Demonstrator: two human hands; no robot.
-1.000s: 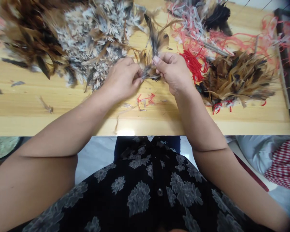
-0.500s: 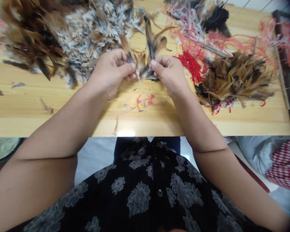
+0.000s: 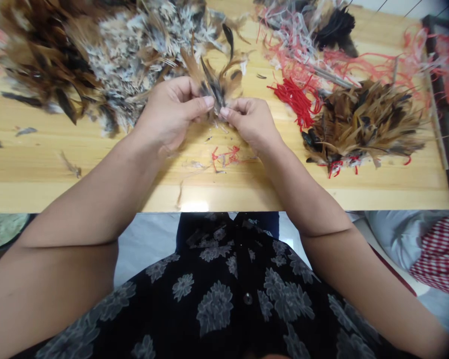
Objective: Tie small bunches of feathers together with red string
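Observation:
Between my hands, brown and black feathers (image 3: 217, 84) fan upward, their pale quill ends pointing down toward the table. My left hand (image 3: 177, 109) pinches the bunch from the left, thumb against the fingers. From the right, my right hand (image 3: 250, 119) pinches feathers low down near the quills. The fingertips of both hands nearly meet, and they hide part of the bunch. Just below lie cut red thread scraps (image 3: 226, 157) on the wooden table (image 3: 108, 187).
A large pile of fluffy grey and brown feathers (image 3: 123, 65) covers the back left. On the right lie a bundle of red strings (image 3: 297, 99), tied brown feather bunches (image 3: 366, 124), tangled pink and white strands (image 3: 288, 30) and a dark frame (image 3: 439, 109). The table's front edge is close to me.
My right hand has moved left and slightly down, bringing its feathers against those in my left hand. The two separate tufts now form one bunch. My left hand has barely moved.

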